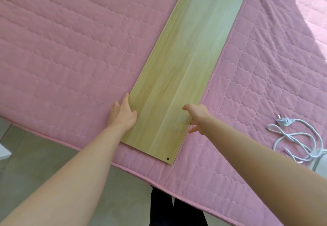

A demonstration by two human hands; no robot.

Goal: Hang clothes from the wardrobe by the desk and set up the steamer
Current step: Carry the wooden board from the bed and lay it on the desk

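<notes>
Now the wooden board (pixel 177 77) lies flat on the pink bed (pixel 70 49). I think this step is getting a spot ready for steaming. Next, both hands likely need to nudge the board straight. The left hand (pixel 123 115) reaches out with straight fingers touching the board's left edge. The right hand (pixel 196 116) is at the right edge, fingers loose, holding nothing. A white cord (pixel 297 137), maybe the steamer's, lies well apart on the bed.
</notes>
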